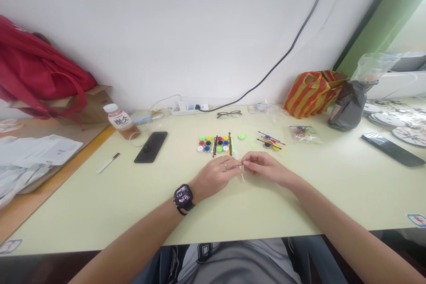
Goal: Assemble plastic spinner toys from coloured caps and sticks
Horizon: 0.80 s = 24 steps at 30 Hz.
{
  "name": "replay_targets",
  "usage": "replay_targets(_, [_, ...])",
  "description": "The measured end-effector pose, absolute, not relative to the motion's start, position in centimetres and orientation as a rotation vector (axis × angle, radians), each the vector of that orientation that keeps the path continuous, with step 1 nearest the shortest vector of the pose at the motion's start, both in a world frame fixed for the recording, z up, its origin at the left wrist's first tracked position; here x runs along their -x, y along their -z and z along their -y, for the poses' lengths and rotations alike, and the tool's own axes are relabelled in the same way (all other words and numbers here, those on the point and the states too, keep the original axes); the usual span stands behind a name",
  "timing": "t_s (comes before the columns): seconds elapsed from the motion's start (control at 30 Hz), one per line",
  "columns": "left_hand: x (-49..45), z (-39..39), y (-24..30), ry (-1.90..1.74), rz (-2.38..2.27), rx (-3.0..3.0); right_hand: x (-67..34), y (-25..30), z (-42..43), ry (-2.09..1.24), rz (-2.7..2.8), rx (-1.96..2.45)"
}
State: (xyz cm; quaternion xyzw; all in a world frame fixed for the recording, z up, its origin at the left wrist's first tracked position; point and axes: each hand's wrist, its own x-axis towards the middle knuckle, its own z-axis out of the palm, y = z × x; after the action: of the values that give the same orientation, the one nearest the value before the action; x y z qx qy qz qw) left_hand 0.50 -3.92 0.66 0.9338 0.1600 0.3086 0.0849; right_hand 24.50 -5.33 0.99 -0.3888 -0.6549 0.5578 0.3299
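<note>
My left hand (216,173) and my right hand (264,168) meet fingertip to fingertip above the table, both closed in a pinch. A thin white plastic stick (242,177) shows between them, partly covered by the fingers. Just beyond the hands, small round pieces in several colours lie in rows, among them a blue disc (207,149), with arrow-tipped sticks (230,144) laid across them. A green disc (241,137) and a thin green stick (249,142) lie apart to their right. More coloured sticks (271,138) rest crossed over discs farther right.
A clear bag of coloured parts (304,133) lies at right, near a striped bag (311,93), a grey bag (349,106) and a dark phone-like device (392,148). Glasses (229,115) and a power strip (189,109) sit behind. Leftward are a phone (151,147), bottle (121,122) and pen (108,163).
</note>
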Motion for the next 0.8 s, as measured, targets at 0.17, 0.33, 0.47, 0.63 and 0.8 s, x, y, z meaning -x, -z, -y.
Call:
replay_targets(0.17, [-0.6,3.8,-0.4,-1.166,-0.640,-2.519,-24.6,-1.3,5.5,-1.429,1.674,0.971])
replay_targets(0.33, [-0.5,3.8,-0.2,-1.190,-0.837,-2.162,-24.9,-0.9,5.5,-1.446,1.648,0.967])
replay_targets(0.47, [-0.7,3.9,0.0,-1.125,-0.917,-1.899,-24.9,-0.8,5.7,-1.506,1.650,0.959])
replay_targets(0.63, [-1.0,3.8,-0.3,-0.946,-0.789,-1.485,-24.7,-0.5,5.6,-1.342,1.725,0.980])
replay_targets(0.8, [-0.7,3.2,-0.6,-0.727,-0.702,-1.153,-24.5,0.0,5.5,-1.072,1.809,0.991])
